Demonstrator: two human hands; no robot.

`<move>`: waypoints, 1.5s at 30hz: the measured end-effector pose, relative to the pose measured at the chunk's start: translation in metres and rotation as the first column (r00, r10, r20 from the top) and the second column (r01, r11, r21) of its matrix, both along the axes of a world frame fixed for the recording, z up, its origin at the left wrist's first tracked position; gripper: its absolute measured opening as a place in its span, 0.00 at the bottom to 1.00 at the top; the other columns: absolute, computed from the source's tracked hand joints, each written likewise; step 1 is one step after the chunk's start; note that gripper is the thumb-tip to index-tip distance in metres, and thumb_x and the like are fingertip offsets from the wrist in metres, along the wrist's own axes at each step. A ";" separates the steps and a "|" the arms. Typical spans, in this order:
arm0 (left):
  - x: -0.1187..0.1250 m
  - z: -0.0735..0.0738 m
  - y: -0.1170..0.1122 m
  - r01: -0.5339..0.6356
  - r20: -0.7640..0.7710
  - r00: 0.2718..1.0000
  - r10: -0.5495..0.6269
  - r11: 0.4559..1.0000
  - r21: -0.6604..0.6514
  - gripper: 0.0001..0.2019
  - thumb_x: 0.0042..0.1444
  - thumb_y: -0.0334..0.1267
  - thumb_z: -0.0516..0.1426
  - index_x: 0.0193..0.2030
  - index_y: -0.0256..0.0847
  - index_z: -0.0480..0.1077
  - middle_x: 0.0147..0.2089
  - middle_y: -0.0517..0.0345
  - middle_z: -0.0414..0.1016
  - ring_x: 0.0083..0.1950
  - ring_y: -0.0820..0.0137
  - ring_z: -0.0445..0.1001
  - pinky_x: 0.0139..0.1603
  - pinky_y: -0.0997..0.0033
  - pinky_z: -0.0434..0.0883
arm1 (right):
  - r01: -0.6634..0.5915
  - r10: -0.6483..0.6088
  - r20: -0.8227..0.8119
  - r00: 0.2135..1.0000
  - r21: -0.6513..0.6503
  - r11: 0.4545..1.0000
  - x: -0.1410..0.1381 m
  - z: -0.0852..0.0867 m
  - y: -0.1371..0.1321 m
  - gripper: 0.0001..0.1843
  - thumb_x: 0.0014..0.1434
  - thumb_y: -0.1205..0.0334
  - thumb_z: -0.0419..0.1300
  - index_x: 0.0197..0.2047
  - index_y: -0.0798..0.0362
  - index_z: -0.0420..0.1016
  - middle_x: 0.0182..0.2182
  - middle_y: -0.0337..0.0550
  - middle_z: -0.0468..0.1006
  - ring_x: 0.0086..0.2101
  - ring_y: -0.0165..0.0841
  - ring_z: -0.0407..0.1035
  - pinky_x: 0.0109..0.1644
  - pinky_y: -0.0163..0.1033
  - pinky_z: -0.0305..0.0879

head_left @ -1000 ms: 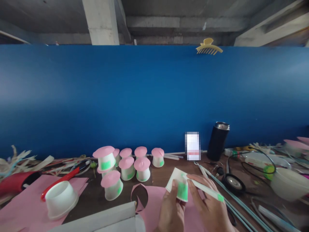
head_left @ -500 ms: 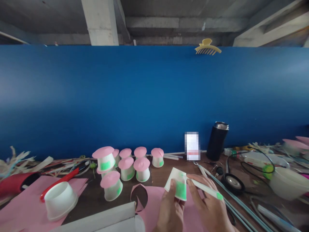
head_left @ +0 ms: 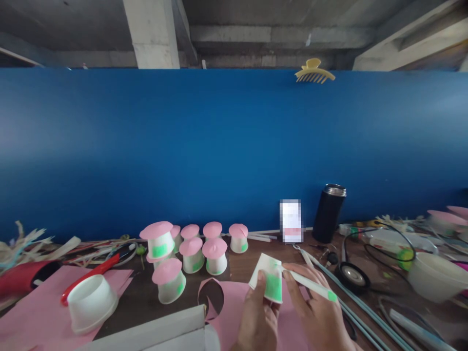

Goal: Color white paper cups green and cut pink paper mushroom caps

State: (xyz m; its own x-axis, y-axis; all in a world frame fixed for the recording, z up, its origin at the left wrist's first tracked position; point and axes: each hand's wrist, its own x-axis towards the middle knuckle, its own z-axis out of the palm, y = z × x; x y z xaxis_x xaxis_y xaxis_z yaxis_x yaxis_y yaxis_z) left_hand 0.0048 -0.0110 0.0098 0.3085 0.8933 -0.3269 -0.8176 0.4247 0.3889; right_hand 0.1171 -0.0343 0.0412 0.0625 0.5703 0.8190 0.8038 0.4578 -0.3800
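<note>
A white paper cup with a bright green coloured patch is gripped in my left hand, thumb on its side. My right hand holds a white marker with a green end pointing right; its other end meets the cup's right edge. Beneath both hands lies a pink paper sheet with a round hole cut near its left side. To the left stand several upturned white cups with pink paper discs on top, among them one front cup, each showing some green.
A white bowl-like cup and red-handled tool rest on pink paper at left. A white box edge is near me. Behind are a black bottle, tape roll, cables and a blue partition.
Almost nothing differs. The cup in my left hand and the marker in my right hand have shifted only very slightly.
</note>
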 end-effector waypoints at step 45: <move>-0.002 0.005 -0.005 0.024 0.038 0.999 -0.031 0.982 0.188 0.24 0.56 0.46 0.60 0.57 0.36 0.69 0.54 0.44 0.76 0.62 0.55 0.68 0.63 0.60 0.63 | 0.020 -0.020 0.033 0.999 0.005 1.000 0.002 -0.003 0.001 0.09 0.63 0.62 0.57 0.47 0.48 0.72 0.40 0.44 0.79 0.42 0.40 0.72 0.47 0.48 0.65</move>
